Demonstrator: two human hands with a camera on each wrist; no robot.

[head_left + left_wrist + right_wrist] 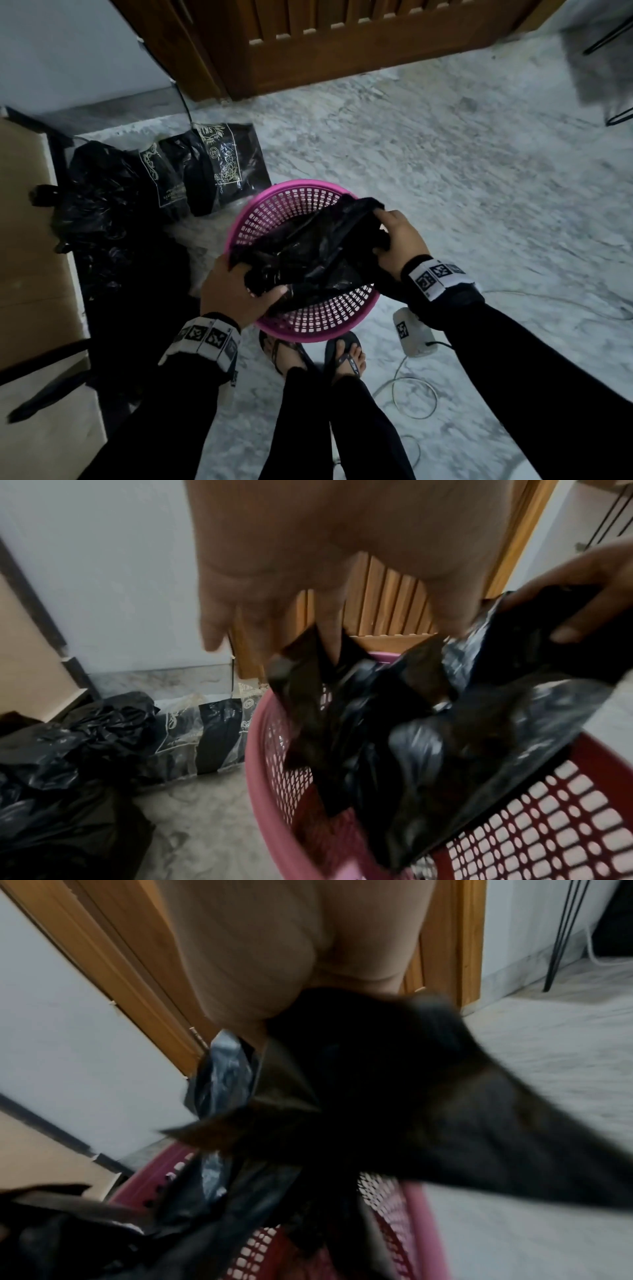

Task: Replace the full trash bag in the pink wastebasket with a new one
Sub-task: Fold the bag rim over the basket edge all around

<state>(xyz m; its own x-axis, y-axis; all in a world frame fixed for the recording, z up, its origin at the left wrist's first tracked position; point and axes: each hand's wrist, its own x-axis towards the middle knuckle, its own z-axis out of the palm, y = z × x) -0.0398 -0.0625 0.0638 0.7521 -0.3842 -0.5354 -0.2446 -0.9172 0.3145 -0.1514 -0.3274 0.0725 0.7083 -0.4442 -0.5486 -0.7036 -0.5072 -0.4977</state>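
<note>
A pink lattice wastebasket (pixel 274 209) stands on the marble floor just ahead of my feet. A new black trash bag (pixel 308 253) hangs crumpled over its mouth, held between both hands. My left hand (pixel 239 287) grips the bag's near-left edge at the basket rim. My right hand (pixel 397 236) grips the far-right edge. In the left wrist view the black bag (pixel 411 737) dips into the basket (pixel 531 831); the right hand's fingers (pixel 589 588) curl round it. In the right wrist view the bag (pixel 394 1096) fills the middle, blurred, over the basket (pixel 404 1213).
A full black trash bag (pixel 92 205) lies on the floor at the left, beside printed black plastic packets (pixel 212 164). A brown board (pixel 30 222) lies at the far left. A wooden door (pixel 342 44) is ahead. A white device (pixel 407 332) and cables (pixel 411 397) lie right of my feet.
</note>
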